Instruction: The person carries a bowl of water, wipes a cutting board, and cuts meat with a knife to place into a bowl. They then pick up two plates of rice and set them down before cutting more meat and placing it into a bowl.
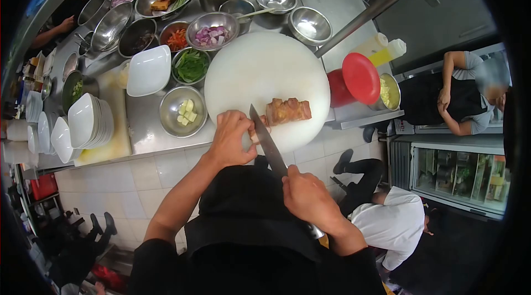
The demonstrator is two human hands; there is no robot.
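My right hand (pixel 310 198) is wrapped round the handle of a kitchen knife (pixel 268 143), whose blade points away from me over the round white cutting board (pixel 260 68). To the right of the blade lies a browned block of meat (pixel 289 111), apparently cut into slices that sit close together. On the blade's left, at the near edge of the board, my left hand (pixel 231 137) has its fingers curled, thumb and fingertips closed at a small piece of meat (pixel 255 137). The fingers partly hide that piece.
Around the board stand steel bowls of diced pale vegetable (pixel 186 113), green leaves (pixel 191 66) and chopped red onion (pixel 210 35). White dishes (pixel 88 123) are stacked at left. A red container (pixel 359 79) stands right. A crouching person in a white shirt (pixel 390 223) is behind my right side.
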